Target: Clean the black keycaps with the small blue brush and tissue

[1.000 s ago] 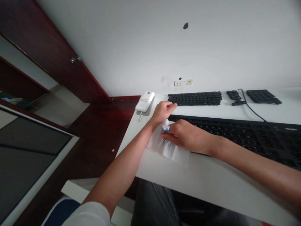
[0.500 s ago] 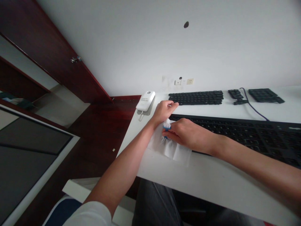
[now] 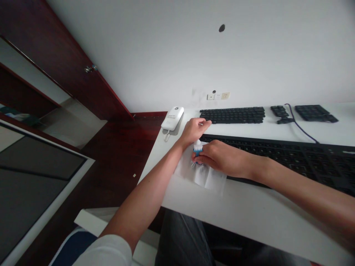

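In my right hand [image 3: 222,157] is a small blue brush [image 3: 198,150], pinched between thumb and fingers, its white bristles pointing up toward the wall. Under this hand spreads a thin, crumpled white sheet [image 3: 208,179], tissue or plastic, I cannot tell which. My left hand [image 3: 194,130] is just beyond the brush, at the left end of a black keyboard base [image 3: 277,157]. Its fingers are curled together, and whatever they may hold is hidden. My right hand and forearm cover part of the keyboard base.
Black keycap blocks lie along the wall: a large one [image 3: 233,115], a small cluster [image 3: 279,111] and a number pad block [image 3: 314,112]. A dark cable [image 3: 301,129] runs between them. A white power bank [image 3: 172,119] lies at the left edge of the white desk [image 3: 249,207].
The camera view has shifted slightly. Both hands stay in nearly the same place, and the brush is still in the right hand, tilted a little differently.
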### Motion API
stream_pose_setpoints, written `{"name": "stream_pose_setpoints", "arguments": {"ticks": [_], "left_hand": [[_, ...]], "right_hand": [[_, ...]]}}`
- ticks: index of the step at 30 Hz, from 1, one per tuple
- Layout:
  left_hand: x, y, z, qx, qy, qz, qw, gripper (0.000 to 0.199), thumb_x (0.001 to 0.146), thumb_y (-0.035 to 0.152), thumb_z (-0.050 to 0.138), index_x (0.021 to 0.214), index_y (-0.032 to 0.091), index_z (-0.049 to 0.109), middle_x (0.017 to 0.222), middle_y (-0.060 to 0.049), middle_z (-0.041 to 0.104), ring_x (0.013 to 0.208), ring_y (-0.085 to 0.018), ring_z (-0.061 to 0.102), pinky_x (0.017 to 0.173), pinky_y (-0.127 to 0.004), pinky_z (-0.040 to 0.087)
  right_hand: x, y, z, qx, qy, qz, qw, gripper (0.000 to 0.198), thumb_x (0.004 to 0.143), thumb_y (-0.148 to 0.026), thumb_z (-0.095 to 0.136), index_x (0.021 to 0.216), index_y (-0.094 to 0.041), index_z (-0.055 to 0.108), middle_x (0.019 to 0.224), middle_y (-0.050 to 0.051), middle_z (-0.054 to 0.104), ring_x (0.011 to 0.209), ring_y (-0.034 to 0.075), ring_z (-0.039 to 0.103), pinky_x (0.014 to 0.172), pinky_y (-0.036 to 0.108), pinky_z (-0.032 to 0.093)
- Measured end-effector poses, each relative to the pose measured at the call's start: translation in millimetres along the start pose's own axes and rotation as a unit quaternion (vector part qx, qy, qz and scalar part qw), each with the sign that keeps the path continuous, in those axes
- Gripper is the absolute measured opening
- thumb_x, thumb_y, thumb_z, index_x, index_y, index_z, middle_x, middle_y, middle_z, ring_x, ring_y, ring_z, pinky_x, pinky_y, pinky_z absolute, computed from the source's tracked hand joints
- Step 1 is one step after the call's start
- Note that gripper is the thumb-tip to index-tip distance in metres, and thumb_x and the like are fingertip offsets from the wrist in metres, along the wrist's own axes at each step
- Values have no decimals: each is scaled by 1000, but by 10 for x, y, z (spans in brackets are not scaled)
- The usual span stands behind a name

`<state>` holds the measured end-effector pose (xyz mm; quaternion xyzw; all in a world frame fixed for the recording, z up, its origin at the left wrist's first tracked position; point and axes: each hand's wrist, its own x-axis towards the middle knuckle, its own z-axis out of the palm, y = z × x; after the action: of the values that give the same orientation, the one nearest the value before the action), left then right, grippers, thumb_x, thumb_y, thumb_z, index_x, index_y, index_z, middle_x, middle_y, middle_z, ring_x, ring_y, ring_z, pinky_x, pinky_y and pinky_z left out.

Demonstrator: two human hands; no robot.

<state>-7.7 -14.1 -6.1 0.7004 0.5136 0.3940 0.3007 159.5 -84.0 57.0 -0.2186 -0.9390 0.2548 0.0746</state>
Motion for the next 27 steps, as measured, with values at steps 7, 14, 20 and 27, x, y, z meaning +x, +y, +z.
{"name": "stream_pose_setpoints", "arguments": {"ticks": [7, 14, 20, 27], "left_hand": [[-20, 42, -9, -20, -2, -12, 1000, 50, 96, 59, 58, 70, 18, 48, 66, 0, 41, 63, -14, 36, 59, -29, 26], [-15, 43, -9, 7, 1, -3, 1000, 48, 97, 57, 56, 69, 18, 48, 65, 1, 37, 64, -14, 36, 60, -28, 27], [-14, 43, -4, 13, 0, -5, 1000, 47, 97, 55, 55, 69, 18, 48, 66, 1, 38, 65, -14, 37, 60, -28, 27], [-33, 91, -25, 4, 0, -2, 1000, 46, 97, 52, 57, 67, 18, 46, 65, 1, 37, 65, -14, 36, 60, -28, 27]], "right_hand": [[-17, -26, -45, 45, -35, -1, 998, 33, 108, -27, 50, 99, -14, 79, 94, 11, 78, 87, 24, 73, 79, 32, 48], [-89, -16, -100, 69, -51, 28, 996, 41, 110, -36, 41, 106, -18, 77, 98, 9, 76, 94, 25, 70, 87, 35, 49], [-84, -62, -41, 58, -27, 28, 998, 42, 109, -40, 43, 101, -17, 77, 93, 11, 75, 89, 25, 69, 85, 36, 48], [-100, -44, -49, 63, -37, 13, 997, 46, 108, -47, 43, 97, -18, 76, 85, 10, 72, 77, 23, 65, 78, 34, 47]]}}
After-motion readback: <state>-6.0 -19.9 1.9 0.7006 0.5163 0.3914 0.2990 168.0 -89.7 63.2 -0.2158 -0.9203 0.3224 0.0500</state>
